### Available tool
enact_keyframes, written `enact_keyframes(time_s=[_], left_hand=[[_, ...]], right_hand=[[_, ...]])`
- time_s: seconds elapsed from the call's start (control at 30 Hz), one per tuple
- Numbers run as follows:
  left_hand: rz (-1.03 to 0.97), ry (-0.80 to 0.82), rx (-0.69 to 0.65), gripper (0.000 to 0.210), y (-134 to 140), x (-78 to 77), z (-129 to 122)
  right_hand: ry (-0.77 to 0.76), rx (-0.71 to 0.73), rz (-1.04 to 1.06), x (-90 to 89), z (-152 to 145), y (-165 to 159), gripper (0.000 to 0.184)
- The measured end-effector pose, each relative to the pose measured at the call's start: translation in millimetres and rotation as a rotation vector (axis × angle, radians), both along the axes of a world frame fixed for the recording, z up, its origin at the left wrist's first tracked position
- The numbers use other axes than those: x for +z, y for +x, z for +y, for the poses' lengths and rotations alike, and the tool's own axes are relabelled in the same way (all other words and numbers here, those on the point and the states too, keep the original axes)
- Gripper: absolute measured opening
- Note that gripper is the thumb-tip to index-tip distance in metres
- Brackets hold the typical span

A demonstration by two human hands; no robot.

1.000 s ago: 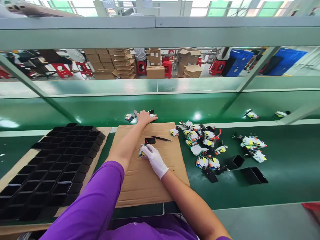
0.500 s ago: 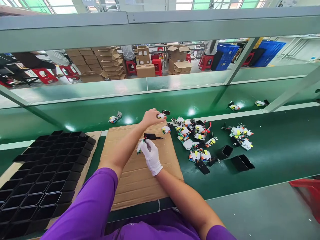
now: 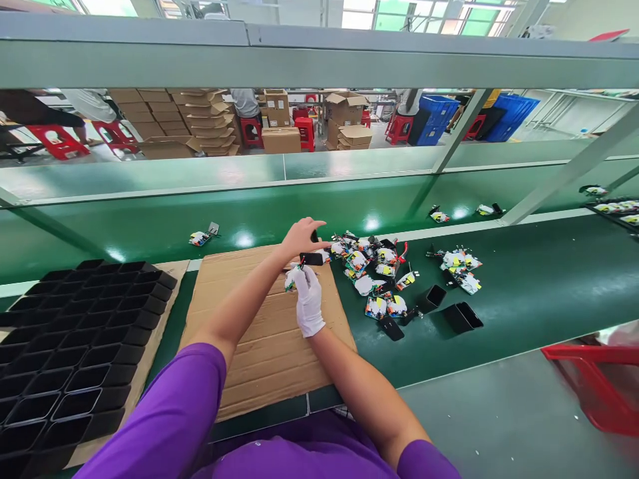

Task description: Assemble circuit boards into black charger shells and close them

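The left arm (image 3: pixel 239 303), bare below a purple fabric sleeve (image 3: pixel 170 406), stretches far forward; the bare left hand (image 3: pixel 300 238) curves, thumb and fingers parted, pointing right. The right forearm (image 3: pixel 362 379) slants inward, its white-gloved right hand (image 3: pixel 308 301) pinching, the 2 hands close together.

One head-worn camera looks forward and down over the nearby cardboard sheet (image 3: pixel 269 352).

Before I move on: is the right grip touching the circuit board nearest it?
Touching: the head view shows the gloved right grip pinching the circuit board.
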State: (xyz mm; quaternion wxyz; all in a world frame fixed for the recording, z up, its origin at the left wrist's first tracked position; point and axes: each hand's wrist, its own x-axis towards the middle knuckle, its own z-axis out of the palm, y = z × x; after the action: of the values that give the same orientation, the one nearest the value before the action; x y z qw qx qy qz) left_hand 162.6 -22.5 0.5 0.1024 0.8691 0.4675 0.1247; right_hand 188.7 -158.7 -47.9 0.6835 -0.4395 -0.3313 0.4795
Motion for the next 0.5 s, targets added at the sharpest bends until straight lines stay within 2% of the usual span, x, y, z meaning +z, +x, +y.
enact_keyframes(time_s=[0.17,0.23,0.3,0.4,0.5], left_hand=[[-0.119,-0.03,0.191,0.06,-72,6.3,-30],[-0.165,-0.074,0.23,0.066,-99,0.6,-46],[-0.304,-0.19,0.319,0.072,-123,-8.9,-62],[-0.388,-0.213,0.421,0.073,-146,-22.2,-94],[-0.413,-0.212,0.476,0.071,-154,-30.1,-128]], right_hand=[[-0.044,0.025,0.02,-1.6,-1,-7,0.043],[-0.058,0.025,0.009,0.0,-1,-9,0.042],[-0.07,0.025,-0.014,1.7,-2,-11,0.042],[-0.086,0.051,-0.056,4.7,-11,-17,0.045],[-0.085,0.13,-0.099,4.6,-23,-20,0.042]])
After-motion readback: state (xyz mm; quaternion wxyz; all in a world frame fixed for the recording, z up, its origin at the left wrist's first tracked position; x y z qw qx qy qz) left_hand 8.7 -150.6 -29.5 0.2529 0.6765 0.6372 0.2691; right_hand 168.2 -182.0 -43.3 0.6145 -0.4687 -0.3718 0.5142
